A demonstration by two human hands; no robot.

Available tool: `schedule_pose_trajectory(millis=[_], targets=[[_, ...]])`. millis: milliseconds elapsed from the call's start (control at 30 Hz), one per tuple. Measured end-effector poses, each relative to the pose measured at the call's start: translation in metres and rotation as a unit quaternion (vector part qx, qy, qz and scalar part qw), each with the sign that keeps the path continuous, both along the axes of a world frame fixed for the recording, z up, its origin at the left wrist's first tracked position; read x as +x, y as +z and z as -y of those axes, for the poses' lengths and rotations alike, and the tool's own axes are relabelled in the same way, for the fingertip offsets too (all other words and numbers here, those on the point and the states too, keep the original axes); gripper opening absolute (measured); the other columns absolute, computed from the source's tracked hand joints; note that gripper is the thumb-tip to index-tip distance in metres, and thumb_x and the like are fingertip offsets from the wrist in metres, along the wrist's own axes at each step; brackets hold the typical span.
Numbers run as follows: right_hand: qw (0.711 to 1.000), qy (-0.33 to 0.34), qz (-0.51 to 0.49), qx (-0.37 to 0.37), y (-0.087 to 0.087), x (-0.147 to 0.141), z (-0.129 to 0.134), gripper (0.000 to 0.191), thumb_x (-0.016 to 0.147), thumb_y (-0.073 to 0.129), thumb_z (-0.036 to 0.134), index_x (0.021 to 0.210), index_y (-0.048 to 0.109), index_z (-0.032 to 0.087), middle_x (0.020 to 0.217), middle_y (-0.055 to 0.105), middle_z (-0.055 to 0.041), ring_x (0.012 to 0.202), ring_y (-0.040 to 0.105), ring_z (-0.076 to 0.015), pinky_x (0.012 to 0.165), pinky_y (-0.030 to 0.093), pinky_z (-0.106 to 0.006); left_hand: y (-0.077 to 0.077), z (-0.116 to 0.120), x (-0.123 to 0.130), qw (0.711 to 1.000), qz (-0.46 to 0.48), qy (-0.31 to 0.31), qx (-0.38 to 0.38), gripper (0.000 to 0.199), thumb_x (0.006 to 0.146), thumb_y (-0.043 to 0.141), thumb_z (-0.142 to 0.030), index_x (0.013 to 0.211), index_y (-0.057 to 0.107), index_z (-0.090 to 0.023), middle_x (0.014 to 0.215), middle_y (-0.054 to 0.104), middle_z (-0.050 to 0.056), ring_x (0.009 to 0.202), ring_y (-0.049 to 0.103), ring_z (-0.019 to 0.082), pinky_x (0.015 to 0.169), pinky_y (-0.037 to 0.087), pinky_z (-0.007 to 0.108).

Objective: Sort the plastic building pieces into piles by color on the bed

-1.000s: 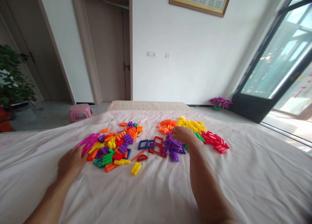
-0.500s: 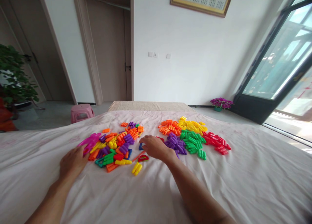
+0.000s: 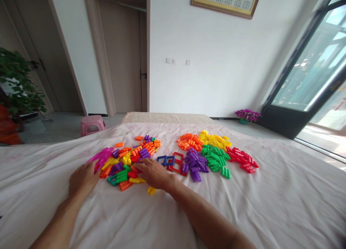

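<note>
My left hand rests at the left edge of a mixed pile, its fingertips against a magenta plastic piece; they look loosely stretched, not wrapped round it. My right hand reaches over the pile's right side with fingers apart, its fingertips by a red piece and orange ones. Under it the contact is partly hidden. The pile holds purple pieces, green pieces and yellow pieces. Just right of my right hand lie blue square frames and red square frames.
Sorted heaps lie to the right: orange tubes, yellow tubes, green tubes, red tubes and purple tubes. A creased pale cloth lies beneath everything. Beyond it stands a pink stool.
My right hand has moved left from beside the purple heap to the mixed pile, uncovering the blue and red frames. My left hand has stayed by the magenta piece.
</note>
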State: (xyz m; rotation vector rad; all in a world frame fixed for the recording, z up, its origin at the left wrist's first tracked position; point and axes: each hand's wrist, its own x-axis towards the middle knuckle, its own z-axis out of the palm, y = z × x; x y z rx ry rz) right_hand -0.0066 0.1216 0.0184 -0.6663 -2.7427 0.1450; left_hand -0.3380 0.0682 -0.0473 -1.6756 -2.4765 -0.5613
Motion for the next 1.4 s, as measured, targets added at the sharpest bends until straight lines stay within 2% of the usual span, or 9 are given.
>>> schedule_pose_trajectory(millis=[133, 367, 467, 567, 700, 833, 967, 1200, 1400], targets=[[0.998, -0.051, 0.002, -0.021, 0.003, 0.002, 0.002, 0.027, 0.104, 0.057, 0.035, 0.127, 0.065, 0.024, 0.115, 0.07, -0.0074, 0.108, 0.064, -0.0222, 0.094, 0.052, -0.033, 0.002, 0.001, 0.003, 0.999, -0.037, 0.015, -0.011, 0.053, 0.095, 0.038, -0.038, 0.137, 0.06, -0.015, 0.129, 0.072, 0.019, 0.12, 0.065, 0.033, 0.102, 0.048, 0.046], [0.996, -0.078, 0.006, -0.041, 0.008, 0.007, 0.009, 0.029, 0.092, 0.058, 0.018, 0.12, 0.063, 0.024, 0.117, 0.065, -0.0074, 0.104, 0.063, -0.022, 0.084, 0.051, -0.029, 0.006, 0.003, 0.006, 1.0, -0.024, 0.008, -0.002, 0.056, 0.095, 0.037, -0.038, 0.14, 0.06, -0.015, 0.134, 0.07, 0.02, 0.124, 0.064, 0.033, 0.104, 0.048, 0.046], [0.995, -0.082, 0.014, -0.049, 0.018, 0.012, 0.007, 0.025, 0.088, 0.058, 0.015, 0.11, 0.066, 0.023, 0.117, 0.063, -0.0079, 0.106, 0.062, -0.0223, 0.083, 0.05, -0.029, 0.006, 0.003, 0.004, 1.0, -0.021, 0.008, -0.001, 0.054, 0.094, 0.04, -0.038, 0.14, 0.061, -0.018, 0.132, 0.072, 0.018, 0.122, 0.065, 0.032, 0.104, 0.048, 0.047], [0.99, -0.128, 0.004, -0.05, 0.035, 0.021, 0.003, 0.027, 0.086, 0.056, 0.011, 0.109, 0.066, 0.021, 0.117, 0.062, -0.0094, 0.106, 0.062, -0.0216, 0.083, 0.048, -0.029, 0.006, 0.002, 0.004, 0.999, -0.031, 0.01, -0.01, 0.052, 0.094, 0.039, -0.038, 0.138, 0.062, -0.02, 0.13, 0.072, 0.018, 0.12, 0.066, 0.032, 0.102, 0.049, 0.046], [0.973, -0.225, 0.018, -0.057, 0.061, 0.039, -0.003, 0.026, 0.085, 0.055, 0.011, 0.107, 0.066, 0.019, 0.116, 0.063, -0.0101, 0.1, 0.065, -0.0208, 0.076, 0.045, -0.028, 0.005, 0.002, 0.003, 0.999, -0.041, 0.016, -0.026, 0.053, 0.095, 0.036, -0.041, 0.137, 0.061, -0.019, 0.131, 0.071, 0.018, 0.122, 0.066, 0.032, 0.1, 0.05, 0.044], [0.954, -0.29, 0.047, -0.059, 0.078, 0.061, -0.012, 0.029, 0.086, 0.056, 0.013, 0.112, 0.067, 0.02, 0.117, 0.066, -0.0099, 0.1, 0.067, -0.0215, 0.077, 0.045, -0.028, 0.003, 0.002, 0.003, 0.998, -0.047, 0.017, -0.033, 0.054, 0.096, 0.034, -0.04, 0.139, 0.058, -0.018, 0.133, 0.07, 0.018, 0.123, 0.065, 0.032, 0.102, 0.049, 0.044], [0.932, -0.346, 0.086, -0.067, 0.087, 0.083, -0.022, 0.03, 0.088, 0.057, 0.017, 0.114, 0.071, 0.019, 0.119, 0.069, -0.0121, 0.105, 0.069, -0.0249, 0.08, 0.047, -0.03, 0.003, 0.001, 0.002, 0.999, -0.044, 0.012, -0.027, 0.057, 0.095, 0.033, -0.04, 0.139, 0.059, -0.014, 0.131, 0.07, 0.02, 0.121, 0.065, 0.034, 0.1, 0.049, 0.045], [0.891, -0.426, 0.139, -0.07, 0.099, 0.124, -0.035, 0.032, 0.088, 0.054, 0.015, 0.11, 0.078, 0.016, 0.117, 0.075, -0.0162, 0.109, 0.071, -0.0282, 0.083, 0.049, -0.032, 0.004, 0.0, 0.002, 0.999, -0.034, 0.015, -0.025, 0.056, 0.094, 0.035, -0.041, 0.138, 0.06, -0.016, 0.129, 0.071, 0.02, 0.123, 0.065, 0.035, 0.102, 0.049, 0.047], [0.883, -0.434, 0.165, -0.07, 0.101, 0.133, -0.035, 0.034, 0.094, 0.049, 0.017, 0.108, 0.08, 0.014, 0.112, 0.077, -0.0201, 0.108, 0.073, -0.0303, 0.083, 0.051, -0.034, 0.002, 0.001, 0.003, 0.999, -0.031, 0.021, -0.018, 0.054, 0.094, 0.036, -0.041, 0.136, 0.061, -0.019, 0.131, 0.071, 0.019, 0.124, 0.065, 0.034, 0.102, 0.049, 0.046]])
